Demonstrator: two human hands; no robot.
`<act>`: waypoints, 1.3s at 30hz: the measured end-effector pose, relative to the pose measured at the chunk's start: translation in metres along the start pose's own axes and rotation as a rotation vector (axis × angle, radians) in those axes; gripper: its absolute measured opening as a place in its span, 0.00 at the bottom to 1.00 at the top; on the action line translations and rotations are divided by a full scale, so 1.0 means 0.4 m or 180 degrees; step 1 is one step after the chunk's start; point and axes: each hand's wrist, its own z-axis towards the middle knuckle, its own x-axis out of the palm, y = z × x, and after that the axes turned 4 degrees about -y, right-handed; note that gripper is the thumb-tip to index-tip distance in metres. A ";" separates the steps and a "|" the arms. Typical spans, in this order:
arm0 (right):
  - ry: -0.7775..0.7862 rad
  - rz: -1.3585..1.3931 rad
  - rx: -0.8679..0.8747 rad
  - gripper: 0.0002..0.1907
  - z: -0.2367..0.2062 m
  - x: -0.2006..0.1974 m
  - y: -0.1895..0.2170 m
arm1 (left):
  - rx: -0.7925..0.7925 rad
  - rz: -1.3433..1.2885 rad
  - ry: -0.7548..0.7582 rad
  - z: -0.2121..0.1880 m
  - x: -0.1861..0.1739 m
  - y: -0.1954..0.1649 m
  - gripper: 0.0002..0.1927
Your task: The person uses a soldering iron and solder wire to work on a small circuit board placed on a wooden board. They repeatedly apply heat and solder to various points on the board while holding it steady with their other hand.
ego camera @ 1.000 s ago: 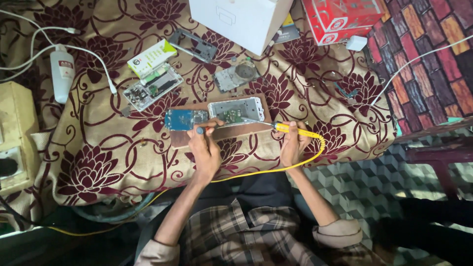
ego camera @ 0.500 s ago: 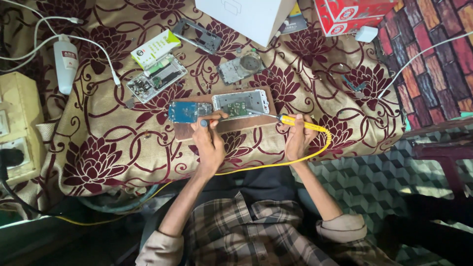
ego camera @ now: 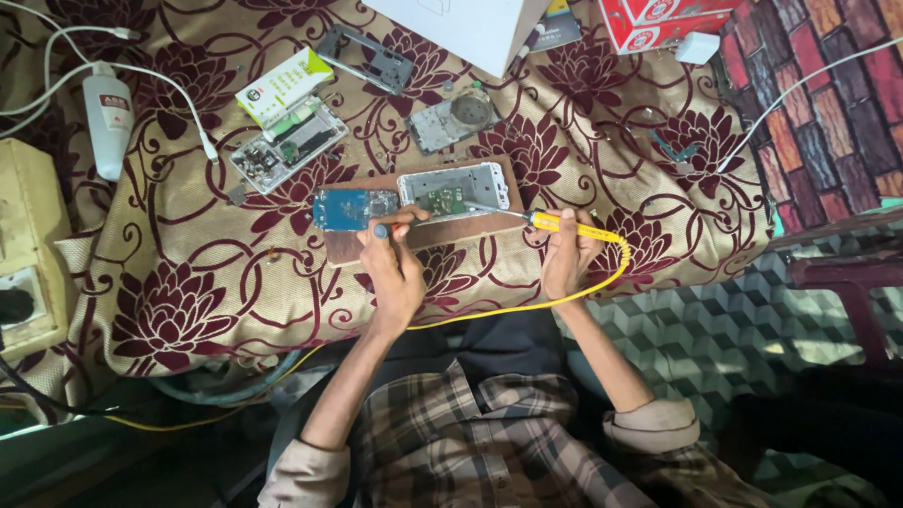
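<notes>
An opened white phone frame (ego camera: 454,191) lies on a brown board (ego camera: 343,246), with a blue circuit board (ego camera: 351,208) just left of it. My right hand (ego camera: 564,256) grips a yellow soldering iron (ego camera: 564,226); its metal tip reaches left into the phone frame. My left hand (ego camera: 393,268) pinches a thin tool with a blue cap (ego camera: 384,230) at the phone's lower left edge. A yellow cord (ego camera: 527,305) runs from the iron down across the cloth toward my lap.
On the floral cloth (ego camera: 188,282) lie another opened phone (ego camera: 290,149), a green-white packet (ego camera: 282,85), a metal frame (ego camera: 367,58), a grey back plate (ego camera: 453,120) and a white bottle (ego camera: 108,122). A white box (ego camera: 461,28) and red box (ego camera: 658,21) stand behind. A beige socket unit (ego camera: 28,263) sits left.
The view has shifted slightly. Both hands stay at the phone frame; the soldering iron's tip has moved a little further left into it.
</notes>
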 end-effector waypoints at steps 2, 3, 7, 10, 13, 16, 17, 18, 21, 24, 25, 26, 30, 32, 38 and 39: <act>-0.0071 0.0035 0.0061 0.14 0.002 0.000 -0.001 | -0.0029 0.0015 0.0021 -0.001 0.000 0.001 0.11; -0.0104 0.0025 0.0073 0.14 0.004 0.000 -0.002 | -0.0038 0.0023 0.0029 -0.001 -0.001 0.001 0.11; -0.0035 0.0077 0.0073 0.14 0.003 -0.002 -0.001 | -0.0001 0.0001 0.0041 -0.001 -0.004 0.001 0.10; 0.0022 0.0051 0.0093 0.14 0.001 -0.002 0.002 | -0.0023 -0.0007 0.0070 0.001 -0.005 0.000 0.10; -0.0044 -0.0012 0.0103 0.14 -0.001 0.002 0.007 | 0.0020 -0.0031 0.0054 0.001 -0.007 -0.002 0.10; -0.0173 0.0132 0.0175 0.13 0.003 0.004 0.008 | -0.0029 -0.0070 0.0060 0.001 -0.005 -0.005 0.11; -0.0125 0.0124 0.0127 0.13 0.002 0.005 0.007 | -0.0029 -0.0076 0.0062 0.001 -0.006 -0.005 0.11; -0.0077 0.0112 0.0081 0.13 0.003 0.004 0.007 | -0.0032 -0.0084 0.0062 0.001 -0.005 -0.006 0.11; -0.0078 0.0076 0.0091 0.13 0.000 0.000 0.004 | -0.0033 -0.0041 0.0056 0.001 -0.006 -0.008 0.12; -0.0126 0.0104 0.0101 0.13 -0.001 -0.005 -0.001 | -0.0006 -0.0061 0.0064 0.002 -0.007 -0.009 0.11; -0.0137 0.0116 0.0099 0.13 -0.001 -0.005 -0.002 | -0.0013 -0.0042 0.0072 0.003 -0.008 -0.010 0.11; -0.0139 0.0094 0.0112 0.13 -0.001 -0.007 -0.002 | -0.0018 -0.0019 0.0074 0.003 -0.008 -0.010 0.11; -0.0035 0.0004 0.0046 0.14 0.000 -0.010 -0.002 | 0.0001 -0.0024 0.0065 0.006 -0.007 -0.011 0.11; 0.0000 0.0032 0.0030 0.14 0.001 -0.010 -0.002 | -0.0001 -0.0091 0.0055 0.007 -0.006 -0.011 0.11; -0.0148 0.0102 0.0119 0.13 0.003 -0.007 -0.002 | 0.0006 -0.0020 0.0056 0.004 -0.007 -0.010 0.11; -0.0115 0.0110 0.0108 0.13 0.003 -0.006 0.000 | 0.0011 -0.0009 0.0058 0.004 -0.007 -0.010 0.11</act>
